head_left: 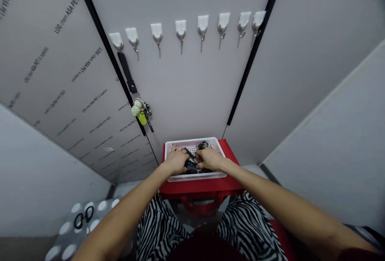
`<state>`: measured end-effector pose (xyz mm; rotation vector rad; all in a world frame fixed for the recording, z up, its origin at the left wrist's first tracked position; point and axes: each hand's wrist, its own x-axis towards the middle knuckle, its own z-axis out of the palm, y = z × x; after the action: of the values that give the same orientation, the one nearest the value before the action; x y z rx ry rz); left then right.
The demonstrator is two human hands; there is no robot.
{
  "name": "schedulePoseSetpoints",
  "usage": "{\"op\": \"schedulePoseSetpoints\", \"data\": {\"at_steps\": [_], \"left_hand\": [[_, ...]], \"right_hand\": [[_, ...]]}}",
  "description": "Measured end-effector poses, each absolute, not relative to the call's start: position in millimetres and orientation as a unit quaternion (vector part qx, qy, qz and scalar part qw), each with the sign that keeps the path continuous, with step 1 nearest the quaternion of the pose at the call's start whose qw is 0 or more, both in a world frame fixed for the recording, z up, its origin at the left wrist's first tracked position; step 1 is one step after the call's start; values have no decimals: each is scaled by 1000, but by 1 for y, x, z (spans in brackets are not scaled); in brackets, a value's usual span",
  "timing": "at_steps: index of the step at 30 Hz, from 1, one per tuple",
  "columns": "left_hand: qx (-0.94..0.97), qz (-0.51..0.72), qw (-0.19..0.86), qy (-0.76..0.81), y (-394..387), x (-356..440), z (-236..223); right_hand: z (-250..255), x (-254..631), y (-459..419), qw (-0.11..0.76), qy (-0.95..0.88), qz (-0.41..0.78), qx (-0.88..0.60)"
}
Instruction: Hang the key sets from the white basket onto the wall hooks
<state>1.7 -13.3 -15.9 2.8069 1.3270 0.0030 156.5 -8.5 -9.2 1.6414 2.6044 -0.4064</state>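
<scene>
Both hands reach into a white plastic basket (pixel 197 178) with slotted sides. My left hand (pixel 177 160) is at the left part of the basket, fingers curled down against dark items; what they grip is hidden. Opposite it, my right hand (pixel 209 159) has its fingers closed around the end of a black strap (pixel 190 153). Between the hands lie more black strap-like items (pixel 191 166), too small to make out fully. A dark bunch (pixel 203 145) rests at the basket's back right.
The basket stands on a red box or bag (pixel 201 187) with a handle. On the wall ahead is a row of white hooks (pixel 181 30). A black strap keychain (pixel 129 74) with green charms hangs from the leftmost. A dotted stool (pixel 67 229) bears black rings (pixel 83 217).
</scene>
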Motion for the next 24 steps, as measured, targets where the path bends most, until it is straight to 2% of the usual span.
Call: {"op": "schedulePoseSetpoints", "data": {"at_steps": [6, 9, 13, 17, 19, 24], "left_hand": [[867, 58, 53, 493, -3, -16, 6], [855, 44, 55, 514, -4, -15, 6], [822, 34, 37, 568, -7, -3, -12], [790, 114, 93, 595, 0, -1, -18], [757, 187, 153, 607, 4, -2, -12], [727, 331, 243, 551, -4, 3, 6]], "right_hand": [[-7, 172, -1, -135, 815, -230, 514], [-9, 168, -2, -133, 815, -244, 508], [-15, 158, -5, -107, 830, -191, 513], [-17, 156, -4, -135, 816, -194, 527], [-17, 157, -3, -169, 787, -258, 534], [-3, 144, -4, -306, 552, -610, 480]]}}
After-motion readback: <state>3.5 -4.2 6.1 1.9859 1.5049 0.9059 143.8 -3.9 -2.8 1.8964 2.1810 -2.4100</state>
